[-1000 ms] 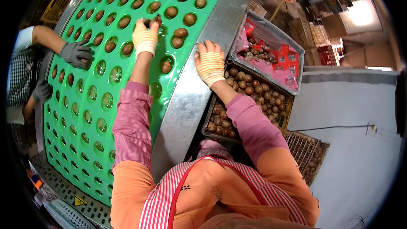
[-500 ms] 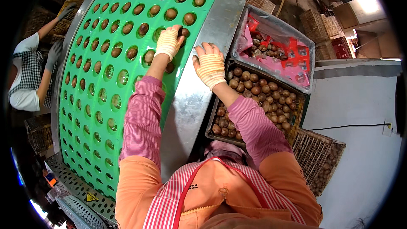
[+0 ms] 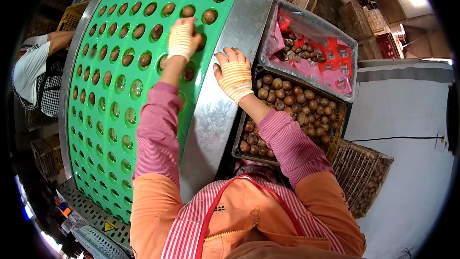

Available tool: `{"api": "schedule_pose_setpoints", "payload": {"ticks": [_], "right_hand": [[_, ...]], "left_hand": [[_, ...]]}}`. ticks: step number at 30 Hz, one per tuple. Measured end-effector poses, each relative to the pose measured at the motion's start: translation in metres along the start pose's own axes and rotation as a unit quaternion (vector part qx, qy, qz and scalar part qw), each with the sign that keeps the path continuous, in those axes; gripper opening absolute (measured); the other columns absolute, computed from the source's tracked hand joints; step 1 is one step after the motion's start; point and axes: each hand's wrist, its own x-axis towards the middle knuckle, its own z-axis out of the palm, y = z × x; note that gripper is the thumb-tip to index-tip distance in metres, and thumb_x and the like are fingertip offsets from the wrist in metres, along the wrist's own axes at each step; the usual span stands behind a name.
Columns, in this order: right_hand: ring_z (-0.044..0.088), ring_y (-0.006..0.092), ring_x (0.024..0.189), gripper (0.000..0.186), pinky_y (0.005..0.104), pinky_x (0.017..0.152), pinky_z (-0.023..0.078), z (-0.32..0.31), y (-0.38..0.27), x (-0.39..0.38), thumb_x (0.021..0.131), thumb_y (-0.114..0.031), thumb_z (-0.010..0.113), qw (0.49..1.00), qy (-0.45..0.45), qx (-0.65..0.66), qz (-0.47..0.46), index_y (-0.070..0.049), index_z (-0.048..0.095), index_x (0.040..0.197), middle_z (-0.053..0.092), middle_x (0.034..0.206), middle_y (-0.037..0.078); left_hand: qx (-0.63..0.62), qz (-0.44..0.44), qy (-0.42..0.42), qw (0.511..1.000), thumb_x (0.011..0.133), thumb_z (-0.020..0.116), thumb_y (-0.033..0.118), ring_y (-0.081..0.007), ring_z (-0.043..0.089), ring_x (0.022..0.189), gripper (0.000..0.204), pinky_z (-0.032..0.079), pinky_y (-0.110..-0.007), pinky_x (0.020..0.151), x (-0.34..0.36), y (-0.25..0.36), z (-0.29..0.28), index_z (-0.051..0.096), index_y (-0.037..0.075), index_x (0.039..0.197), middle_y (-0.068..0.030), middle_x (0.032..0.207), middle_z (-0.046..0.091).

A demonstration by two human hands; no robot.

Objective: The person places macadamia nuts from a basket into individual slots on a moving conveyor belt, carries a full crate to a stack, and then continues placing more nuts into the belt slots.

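Observation:
My left hand (image 3: 183, 40), in a cream glove with orange stripes, is over the right columns of a green pocketed belt (image 3: 158, 74). Its fingers are bent together and what they hold, if anything, is hidden. Beside its thumb a round brown fruit (image 3: 201, 41) sits in a pocket, with another fruit (image 3: 188, 73) near the wrist. My right hand (image 3: 233, 74), gloved alike, lies open with fingers stretched on the metal edge (image 3: 201, 134). Fruits fill most upper pockets; many lower ones hold none.
Right of the edge stands a dark crate of brown fruits (image 3: 282, 86), below a plastic-lined bin (image 3: 311, 7) with red and pink sheets and fruits. A wicker-like crate (image 3: 354, 165) stands by the wall. Across the belt is a person (image 3: 36, 74) in a checked apron.
My left hand has moved slightly farther up the belt. My right hand stays on the metal edge. The co-worker's gloved hands have left the belt's far side, one arm reaching back.

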Motion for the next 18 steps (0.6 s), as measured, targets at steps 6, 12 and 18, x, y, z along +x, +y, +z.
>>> {"api": "schedule_pose_setpoints", "payload": {"ticks": [6, 12, 18], "right_hand": [[0.045, 0.0314, 0.119, 0.032, 0.0484, 0.098, 0.038, -0.002, -0.002, -0.001, 0.080, -0.023, 0.063, 1.000, -0.006, 0.011, 0.001, -0.013, 0.059, 0.110, 0.051, 0.120, 0.009], [0.048, 0.0290, 0.110, 0.023, 0.0453, 0.091, 0.041, 0.007, 0.009, -0.003, 0.078, -0.024, 0.060, 1.000, 0.013, 0.000, 0.005, -0.012, 0.061, 0.097, 0.053, 0.110, 0.009], [0.049, 0.0267, 0.109, 0.020, 0.0429, 0.093, 0.040, 0.011, 0.005, -0.001, 0.078, -0.026, 0.062, 0.998, 0.065, 0.009, -0.001, -0.014, 0.060, 0.094, 0.054, 0.107, 0.006]], "left_hand": [[0.187, 0.058, -0.166, 0.967, 0.090, 0.059, 0.019, -0.0353, 0.043, 0.132, 0.051, 0.035, -0.050, 0.109, -0.031, -0.063, -0.002, 0.045, 0.017, 0.139, -0.0108, 0.144, 0.046], [0.084, 0.001, -0.026, 0.996, 0.095, 0.051, 0.046, -0.0381, 0.032, 0.139, 0.060, 0.027, -0.054, 0.113, -0.074, -0.039, -0.005, 0.036, 0.021, 0.148, -0.0164, 0.153, 0.032], [0.155, -0.040, -0.176, 0.971, 0.097, 0.036, 0.054, -0.0391, 0.027, 0.141, 0.062, 0.021, -0.056, 0.113, -0.131, -0.019, -0.005, 0.028, 0.026, 0.152, -0.0132, 0.156, 0.028]]}}
